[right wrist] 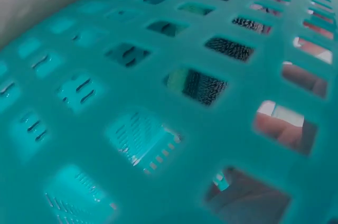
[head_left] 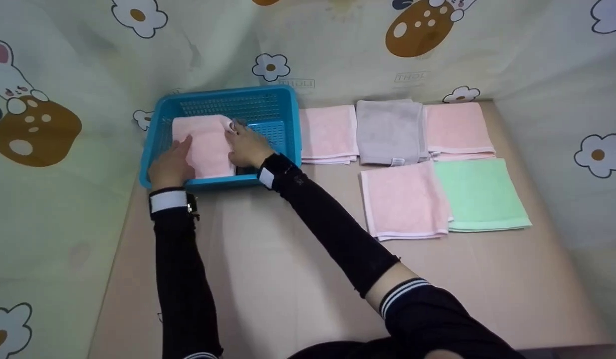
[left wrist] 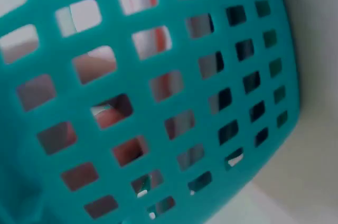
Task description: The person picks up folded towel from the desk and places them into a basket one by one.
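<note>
A folded pink towel [head_left: 205, 144] lies in the left part of a blue plastic basket [head_left: 225, 182]. My left hand [head_left: 169, 164] reaches over the basket's near left corner and holds the towel's left side, thumb on top and other fingers mostly hidden. At the opposite side, my right hand [head_left: 249, 144] holds the towel's right edge, close to its white-trimmed far corner. Something dark shows beneath that edge. Both wrist views are largely filled by the basket's perforated wall [left wrist: 169, 102]; bits of fingers [right wrist: 280, 127] and dark textured cloth [right wrist: 229, 48] appear through the holes.
Right of the basket, a pink towel [head_left: 328, 133], a grey towel [head_left: 390, 132] and another pink towel [head_left: 459, 128] lie folded in a row. Nearer are a pink towel [head_left: 406, 200] and a green towel [head_left: 482, 195]. Patterned cloth [head_left: 332, 55] surrounds the table [head_left: 288, 279].
</note>
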A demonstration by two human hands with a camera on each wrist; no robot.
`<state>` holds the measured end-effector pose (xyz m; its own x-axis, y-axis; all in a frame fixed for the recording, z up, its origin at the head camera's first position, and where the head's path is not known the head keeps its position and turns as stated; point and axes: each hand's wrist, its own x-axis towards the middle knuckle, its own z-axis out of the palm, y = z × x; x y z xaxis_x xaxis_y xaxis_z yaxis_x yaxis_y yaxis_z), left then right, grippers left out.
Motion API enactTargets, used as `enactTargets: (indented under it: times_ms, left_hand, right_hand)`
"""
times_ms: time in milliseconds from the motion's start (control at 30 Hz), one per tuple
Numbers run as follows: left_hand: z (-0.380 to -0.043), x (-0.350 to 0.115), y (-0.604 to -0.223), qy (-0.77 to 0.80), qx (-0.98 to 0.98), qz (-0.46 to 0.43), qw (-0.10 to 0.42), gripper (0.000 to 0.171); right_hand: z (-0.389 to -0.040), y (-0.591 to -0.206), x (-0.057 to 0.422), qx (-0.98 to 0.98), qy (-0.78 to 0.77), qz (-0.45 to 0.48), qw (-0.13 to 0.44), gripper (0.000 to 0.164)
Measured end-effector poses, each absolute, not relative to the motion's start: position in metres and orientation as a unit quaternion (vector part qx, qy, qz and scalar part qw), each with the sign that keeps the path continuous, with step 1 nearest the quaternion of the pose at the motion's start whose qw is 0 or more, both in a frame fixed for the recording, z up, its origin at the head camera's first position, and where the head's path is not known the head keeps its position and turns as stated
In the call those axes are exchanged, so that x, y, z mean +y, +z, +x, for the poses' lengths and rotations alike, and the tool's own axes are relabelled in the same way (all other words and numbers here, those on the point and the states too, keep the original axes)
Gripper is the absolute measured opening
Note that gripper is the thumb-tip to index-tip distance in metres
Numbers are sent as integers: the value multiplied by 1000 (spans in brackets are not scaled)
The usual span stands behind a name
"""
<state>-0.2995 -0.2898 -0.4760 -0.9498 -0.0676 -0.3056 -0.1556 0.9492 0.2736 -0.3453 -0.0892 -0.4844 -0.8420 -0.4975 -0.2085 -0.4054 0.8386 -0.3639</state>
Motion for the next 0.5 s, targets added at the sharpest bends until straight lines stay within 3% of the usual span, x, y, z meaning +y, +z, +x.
enactTargets:
  times_ms: [200, 500]
  left_hand:
    - [-303, -289, -475, 131, 972, -51, 190, 85]
    - [-300, -288, -477, 131, 976, -61, 165, 81]
  right_hand:
    - [-345, -483, -86, 955, -121, -219, 161, 62]
    - [-344, -482, -84, 952, -117, -225, 173, 62]
